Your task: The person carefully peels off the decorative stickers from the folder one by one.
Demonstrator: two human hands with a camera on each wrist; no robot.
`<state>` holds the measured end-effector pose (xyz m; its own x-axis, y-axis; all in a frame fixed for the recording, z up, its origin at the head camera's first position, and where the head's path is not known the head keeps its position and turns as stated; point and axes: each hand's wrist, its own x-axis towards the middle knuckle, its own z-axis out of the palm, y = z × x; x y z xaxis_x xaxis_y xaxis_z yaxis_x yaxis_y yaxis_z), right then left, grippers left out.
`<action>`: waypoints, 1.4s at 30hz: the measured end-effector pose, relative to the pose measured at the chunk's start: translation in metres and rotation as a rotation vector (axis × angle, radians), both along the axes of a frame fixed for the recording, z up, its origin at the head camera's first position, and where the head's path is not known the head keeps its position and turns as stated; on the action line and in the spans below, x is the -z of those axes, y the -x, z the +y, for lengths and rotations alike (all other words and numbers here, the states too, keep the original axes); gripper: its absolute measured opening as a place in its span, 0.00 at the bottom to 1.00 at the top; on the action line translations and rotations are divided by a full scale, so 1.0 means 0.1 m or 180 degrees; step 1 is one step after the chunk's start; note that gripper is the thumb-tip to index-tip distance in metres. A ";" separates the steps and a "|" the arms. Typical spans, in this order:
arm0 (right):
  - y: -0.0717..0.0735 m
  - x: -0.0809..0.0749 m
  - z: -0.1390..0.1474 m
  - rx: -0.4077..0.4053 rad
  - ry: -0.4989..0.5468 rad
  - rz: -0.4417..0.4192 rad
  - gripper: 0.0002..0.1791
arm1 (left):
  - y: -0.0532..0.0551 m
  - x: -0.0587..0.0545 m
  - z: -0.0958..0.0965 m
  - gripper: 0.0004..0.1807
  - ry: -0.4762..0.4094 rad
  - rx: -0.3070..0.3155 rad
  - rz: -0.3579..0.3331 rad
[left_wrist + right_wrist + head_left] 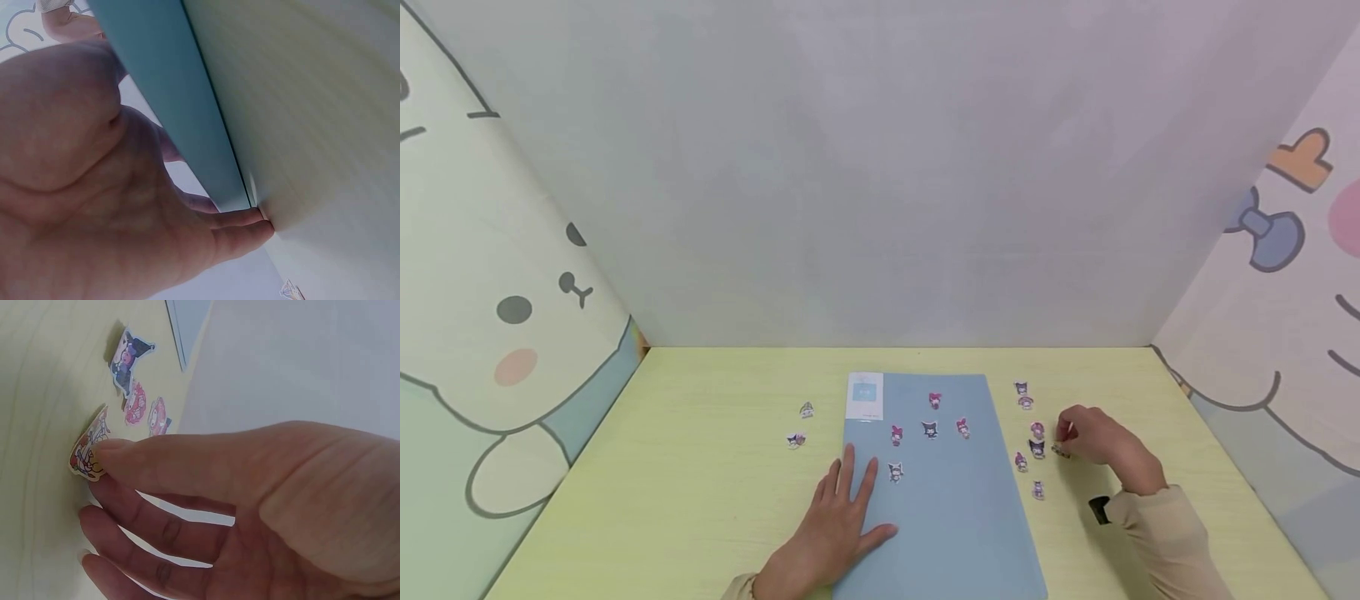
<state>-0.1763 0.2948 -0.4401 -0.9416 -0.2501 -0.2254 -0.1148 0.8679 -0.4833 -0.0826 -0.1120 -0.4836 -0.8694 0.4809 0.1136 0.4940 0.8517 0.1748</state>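
Note:
A light-blue book or folder [955, 525] lies flat, bearing several small character stickers such as a dark-eared one [930, 430]. On its left edge rests my left hand [831, 529], fingers straight and spread; in the left wrist view, fingertips [265, 230] reach the table beside the blue edge. My right hand [1097, 437] is low over the table to the right. Its thumb and index finger pinch a small sticker [87, 450], partly hidden by the thumb. Near it lie a purple-and-black sticker [128, 356] and pink ones [135, 405].
More stickers form a loose column right of the blue cover, including one at the lower end [1038, 490]. A few lie to its left, such as a pale one [807, 409]. A white label [865, 408] is at the cover's top left corner. Walls surround the yellow table [662, 467].

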 end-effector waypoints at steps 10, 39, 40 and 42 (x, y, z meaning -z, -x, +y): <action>0.00 0.02 -0.04 0.0106 -0.0081 0.0194 0.06 | -0.01 -0.03 0.01 0.47 0.0016 -0.0026 -0.0031; 0.08 0.22 -0.39 -0.0171 0.0331 0.0996 0.03 | -0.02 -0.05 0.02 0.47 0.0015 0.0002 0.0116; 0.08 0.23 -0.40 -0.0188 0.0351 0.1053 0.02 | -0.02 -0.05 0.02 0.47 0.0009 0.0002 0.0114; 0.08 0.24 -0.44 -0.0183 0.0378 0.1104 0.03 | -0.02 -0.05 0.02 0.47 -0.0005 0.0006 0.0122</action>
<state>-0.1842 0.2506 -0.4644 -0.9406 -0.3100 0.1384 -0.3363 0.7956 -0.5040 -0.0807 -0.1103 -0.4783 -0.8635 0.4822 0.1474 0.5018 0.8506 0.1570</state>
